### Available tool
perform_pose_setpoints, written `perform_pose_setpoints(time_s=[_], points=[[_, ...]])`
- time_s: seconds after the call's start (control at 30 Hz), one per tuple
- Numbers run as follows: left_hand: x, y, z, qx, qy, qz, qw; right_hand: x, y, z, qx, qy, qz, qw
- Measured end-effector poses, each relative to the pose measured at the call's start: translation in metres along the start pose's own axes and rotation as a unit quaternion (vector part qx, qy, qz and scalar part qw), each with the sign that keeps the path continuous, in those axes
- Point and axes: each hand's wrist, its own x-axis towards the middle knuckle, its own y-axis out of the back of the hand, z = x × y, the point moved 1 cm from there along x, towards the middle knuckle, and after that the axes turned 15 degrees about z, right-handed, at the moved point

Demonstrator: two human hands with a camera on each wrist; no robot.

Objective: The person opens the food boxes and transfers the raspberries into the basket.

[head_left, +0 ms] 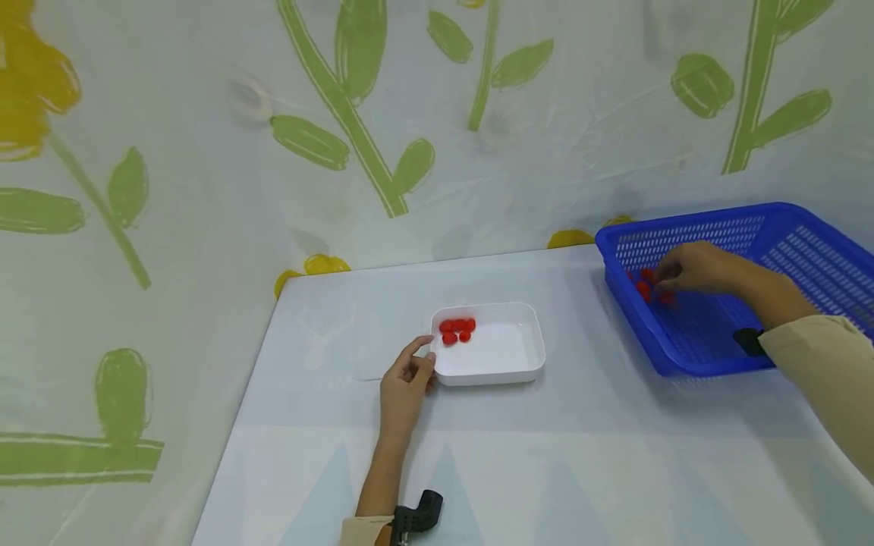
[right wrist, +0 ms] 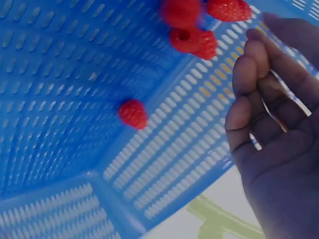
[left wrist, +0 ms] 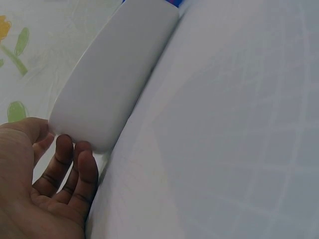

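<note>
A shallow white rectangular tray with rounded corners sat near the middle of the frame on a white counter printed with pale blue triangles. Small red raspberries lay clustered in the tray's upper left part. The left hand was at the tray's left end, its bent fingers touching the outer wall and rim; whether they pinched the rim could not be told.

At the right of the frame stood a blue perforated plastic basket. The right hand reached inside it, near more red raspberries by the basket's left wall. Its fingers were loosely bent, with a gap between thumb and forefinger and nothing visible in their hold. In the right wrist view, several berries lay at the top of the frame, one of them blurred, and a single red raspberry lay apart, left of centre.

A pale wall covering painted with green stems and leaves filled the upper part and left side of the frame.
</note>
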Motion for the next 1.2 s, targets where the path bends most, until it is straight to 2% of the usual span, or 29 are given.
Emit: perform_pose_setpoints(time_s=[0.17,0.23,0.4,0.6,0.7,0.8,0.97,1.2], points=[[-0.006,0.005,0.022,-0.002,-0.001,-0.009,1.0,-0.001,0.017,-0.013,-0.004,-0.013,0.031,0.9994],[-0.005,0.006,0.024,0.003,-0.003,-0.009,0.9999,-0.002,0.025,-0.022,-0.005,-0.014,0.051,0.9986],[0.004,0.006,0.005,0.004,-0.012,-0.004,0.9999,-0.01,0.039,-0.055,-0.005,-0.005,0.115,0.9934],[0.005,0.006,0.002,-0.002,-0.019,0.005,0.9998,-0.018,0.035,-0.104,0.023,0.018,0.181,0.9831],[0.004,0.006,0.002,-0.006,-0.017,0.005,0.9998,-0.019,0.027,-0.125,0.036,0.048,0.203,0.9774],[0.003,0.006,0.0,-0.008,-0.016,0.004,0.9998,-0.017,0.015,-0.143,0.044,0.095,0.222,0.9694],[0.003,0.004,-0.002,-0.013,-0.017,0.006,0.9998,-0.01,-0.006,-0.166,0.073,0.138,0.211,0.9648],[0.002,0.001,-0.001,-0.017,-0.021,0.004,0.9996,0.0,-0.037,-0.194,0.097,0.117,0.159,0.9754]])
